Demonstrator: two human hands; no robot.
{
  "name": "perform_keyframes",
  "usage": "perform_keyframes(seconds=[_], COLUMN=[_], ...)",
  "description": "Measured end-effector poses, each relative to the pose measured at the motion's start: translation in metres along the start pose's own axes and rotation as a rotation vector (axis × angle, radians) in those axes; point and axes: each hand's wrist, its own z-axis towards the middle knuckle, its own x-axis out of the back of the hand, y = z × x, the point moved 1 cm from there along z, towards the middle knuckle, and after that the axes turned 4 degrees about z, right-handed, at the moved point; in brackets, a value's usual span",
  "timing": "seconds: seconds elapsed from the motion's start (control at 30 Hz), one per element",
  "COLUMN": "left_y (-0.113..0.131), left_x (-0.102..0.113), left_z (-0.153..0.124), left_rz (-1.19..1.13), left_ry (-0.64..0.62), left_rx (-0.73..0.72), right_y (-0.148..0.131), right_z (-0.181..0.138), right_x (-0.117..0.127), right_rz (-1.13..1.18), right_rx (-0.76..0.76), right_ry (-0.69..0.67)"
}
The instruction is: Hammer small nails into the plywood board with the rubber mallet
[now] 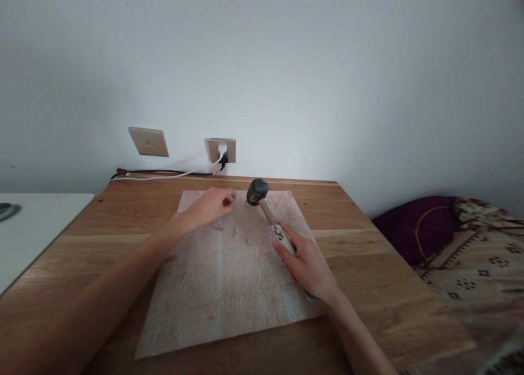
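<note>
My right hand is wrapped round the pale, dark-spotted handle of a mallet. Its black head is raised over the far part of a pale wooden board. Left of the head, my left hand hovers at or rests on the board's far left part, thumb and fingers pinched together. Whatever lies between those fingertips is too small to make out. Several thin nails lie loose on the board, one nail just below my left hand and another nail closer to me.
Under the board is a wooden table against a white wall. A socket with plugs feeds white and black cables along the table's back edge. A white surface adjoins at left; a purple cushion and patterned cloth are at right.
</note>
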Motion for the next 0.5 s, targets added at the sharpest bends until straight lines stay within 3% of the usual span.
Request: perform_keyframes(seconds=[0.3,0.5], left_y=[-0.002,-0.005], left_x=[0.002,-0.012], left_z=[0.001,0.010], left_rz=[0.053,0.037], left_ry=[-0.070,0.009], left_rx=[-0.068,-0.098], right_y=[0.004,-0.004], right_z=[0.000,0.006], right_x=[0.000,0.003], right_rz=[-0.003,-0.042], right_rx=[0.002,0.048], right_ry=[-0.014,-0.032])
